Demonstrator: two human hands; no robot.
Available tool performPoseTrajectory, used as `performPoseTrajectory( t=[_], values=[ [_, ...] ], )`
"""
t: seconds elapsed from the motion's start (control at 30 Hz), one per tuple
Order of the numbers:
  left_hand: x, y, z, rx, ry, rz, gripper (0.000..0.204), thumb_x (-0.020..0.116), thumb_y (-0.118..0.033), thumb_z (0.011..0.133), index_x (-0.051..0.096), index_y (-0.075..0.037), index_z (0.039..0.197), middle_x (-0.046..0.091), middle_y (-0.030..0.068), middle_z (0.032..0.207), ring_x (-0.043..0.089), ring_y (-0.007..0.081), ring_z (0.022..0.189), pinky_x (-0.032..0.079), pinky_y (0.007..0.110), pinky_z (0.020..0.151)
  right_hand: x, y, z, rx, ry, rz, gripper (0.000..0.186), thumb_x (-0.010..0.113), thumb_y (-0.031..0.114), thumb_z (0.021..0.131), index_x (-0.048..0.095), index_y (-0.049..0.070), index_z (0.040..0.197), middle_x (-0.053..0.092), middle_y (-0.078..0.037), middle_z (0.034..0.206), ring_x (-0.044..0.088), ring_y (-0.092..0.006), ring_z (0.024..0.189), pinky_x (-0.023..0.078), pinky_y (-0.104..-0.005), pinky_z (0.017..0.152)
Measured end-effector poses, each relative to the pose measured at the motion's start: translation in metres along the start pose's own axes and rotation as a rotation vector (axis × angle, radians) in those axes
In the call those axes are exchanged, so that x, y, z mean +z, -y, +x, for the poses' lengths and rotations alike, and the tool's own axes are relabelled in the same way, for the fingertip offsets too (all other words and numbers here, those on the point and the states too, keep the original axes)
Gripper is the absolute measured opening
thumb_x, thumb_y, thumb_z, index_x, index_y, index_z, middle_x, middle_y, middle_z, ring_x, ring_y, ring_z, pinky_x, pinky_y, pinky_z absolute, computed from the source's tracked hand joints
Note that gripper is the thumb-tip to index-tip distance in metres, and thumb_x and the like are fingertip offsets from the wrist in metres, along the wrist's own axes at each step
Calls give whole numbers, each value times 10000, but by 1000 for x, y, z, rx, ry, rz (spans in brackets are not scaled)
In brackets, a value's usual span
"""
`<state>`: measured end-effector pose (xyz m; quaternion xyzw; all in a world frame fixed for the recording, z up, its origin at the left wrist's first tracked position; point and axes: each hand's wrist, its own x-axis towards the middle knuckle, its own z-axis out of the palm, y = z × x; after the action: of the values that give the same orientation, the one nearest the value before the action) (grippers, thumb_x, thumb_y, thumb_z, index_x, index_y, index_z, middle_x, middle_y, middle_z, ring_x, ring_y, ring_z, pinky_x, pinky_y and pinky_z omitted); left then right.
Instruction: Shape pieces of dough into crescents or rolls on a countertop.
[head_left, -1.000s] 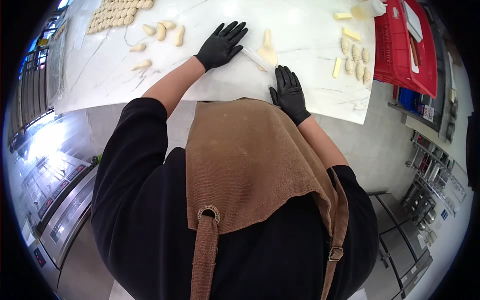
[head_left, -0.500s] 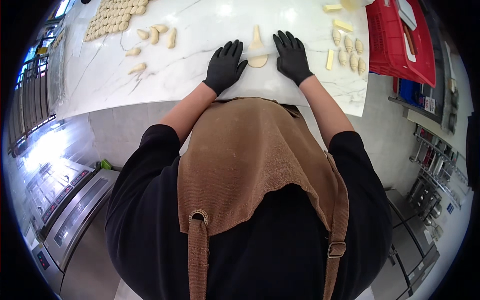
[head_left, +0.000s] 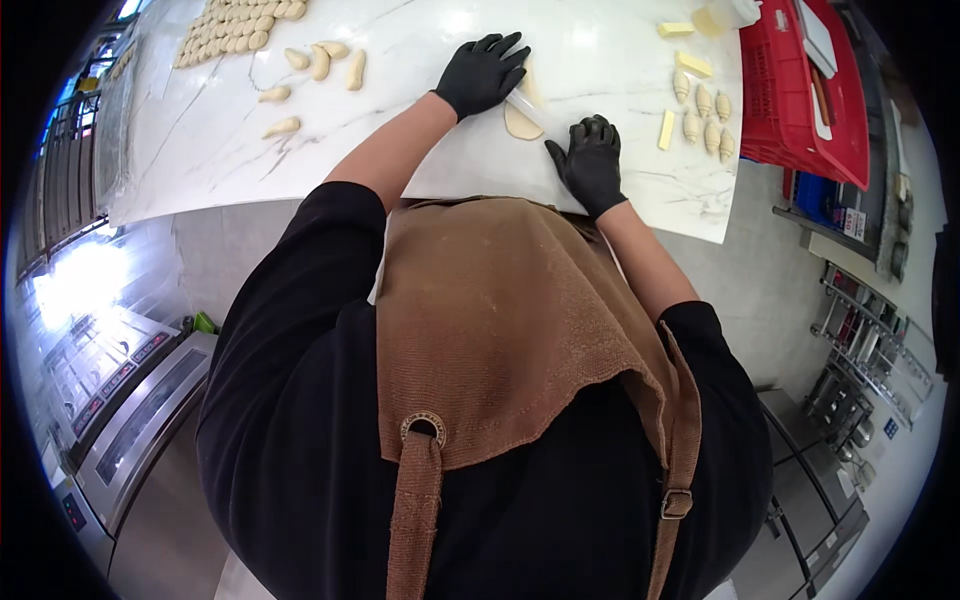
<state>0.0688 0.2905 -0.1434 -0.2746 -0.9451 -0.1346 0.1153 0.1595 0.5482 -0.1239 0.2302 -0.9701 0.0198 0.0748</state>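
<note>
Table (head_left: 410, 60) brightly lit; blown-out white glare at left; shirt (head_left: 560, 500) dark, detail faint; fisheye bends straight edges, corners black; far-right rack (head_left: 875, 335) soft.

There are two black-gloved hands (head_left: 482, 76), one rolling pin (head_left: 526, 108), one flattened dough piece (head_left: 520, 124), six tapered dough pieces (head_left: 355, 71), six ridged dough rolls (head_left: 712, 137), three butter sticks (head_left: 666, 130), one red crate (head_left: 767, 90).

Both forearms (head_left: 408, 150) extended, left hand (head_left: 483, 76) farther forward, right hand (head_left: 589, 166) palm down

A head-worn fisheye looks down at the table (head_left: 200, 130).
</note>
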Motion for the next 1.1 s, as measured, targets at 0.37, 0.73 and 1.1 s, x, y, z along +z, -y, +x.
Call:
performPoseTrajectory(
  t=[0.37, 0.73, 1.1],
  values=[
    [-40, -16, -97, -108, 184, -156, 379, 653, -259, 973, 660, -127, 1328, 655, 79, 1321, 629, 308, 1154, 505, 442, 965, 5, -12, 4, 27, 132, 159, 437, 645, 180, 803, 640, 77, 1228, 622, -147, 1225, 575, -340, 1094, 443, -427, 996],
    [-17, -28, 26, -548, 338, -234, 606, 584, -597, 945, 735, -10, 942, 725, 147, 871, 681, 364, 797, 552, 416, 773, 10, -6, -15, 154, 162, 227, 407, 647, 152, 712, 656, 106, 1116, 612, -125, 1038, 562, -342, 1000, 435, -462, 966],
    [1, -5, 74, -325, 467, -480, 517, 694, -502, 886, 722, 12, 933, 743, 163, 891, 697, 361, 810, 562, 402, 807, 14, 3, 6, 318, 37, 164, 485, 642, 200, 747, 633, 110, 1224, 564, -182, 1273, 483, -405, 1235, 306, -571, 1129]
  ],
)
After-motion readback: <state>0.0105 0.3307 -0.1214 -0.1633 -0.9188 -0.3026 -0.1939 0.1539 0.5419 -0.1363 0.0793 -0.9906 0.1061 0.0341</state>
